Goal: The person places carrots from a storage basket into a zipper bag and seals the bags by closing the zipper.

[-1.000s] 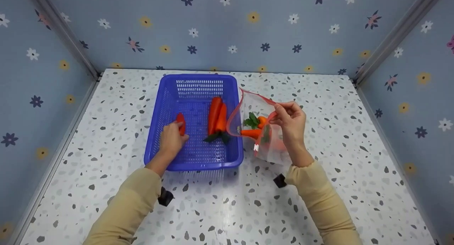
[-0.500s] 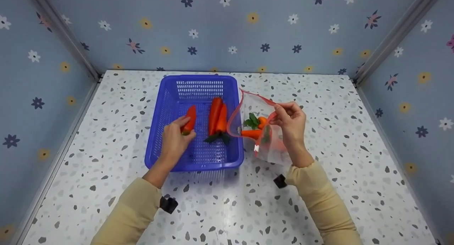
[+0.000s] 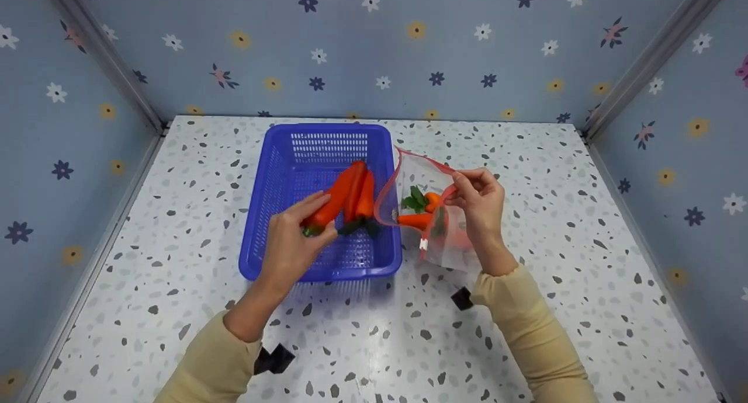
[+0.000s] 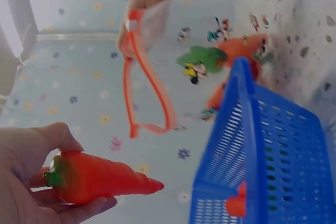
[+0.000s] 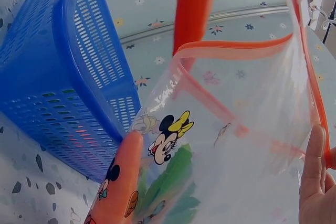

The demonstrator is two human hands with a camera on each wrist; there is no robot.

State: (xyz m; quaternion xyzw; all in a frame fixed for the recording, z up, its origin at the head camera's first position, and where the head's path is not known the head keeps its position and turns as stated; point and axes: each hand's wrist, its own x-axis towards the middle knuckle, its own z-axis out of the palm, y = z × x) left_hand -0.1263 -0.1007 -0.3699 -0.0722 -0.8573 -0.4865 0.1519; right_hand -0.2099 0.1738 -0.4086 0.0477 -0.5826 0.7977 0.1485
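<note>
In the head view my left hand (image 3: pixel 287 239) grips the leaf end of an orange-red carrot (image 3: pixel 334 202) above a blue basket (image 3: pixel 250 228). The left wrist view shows its ringed, tapering tip and short green top. Two more carrots (image 3: pixel 366 200) with dark green tops lie at the basket's right side. My right hand (image 3: pixel 484 207) pinches the red zip edge of a clear bag (image 5: pixel 247 177), whose mouth gapes toward the basket. Inside the bag are orange carrots (image 3: pixel 414 220) and green leaves (image 3: pixel 415 200); cartoon mouse prints cover parts of them.
A white speckled tabletop (image 3: pixel 561 216) lies under everything. Blue flowered panels (image 3: pixel 374 52) rise at the back and both sides. The basket's right rim stands close against the bag's mouth. Small black devices (image 3: pixel 461 298) sit at both wrists.
My left hand has lifted the carrot from the basket's left part and moved it right, up toward the other carrots. The right hand and the bag have stayed in place.
</note>
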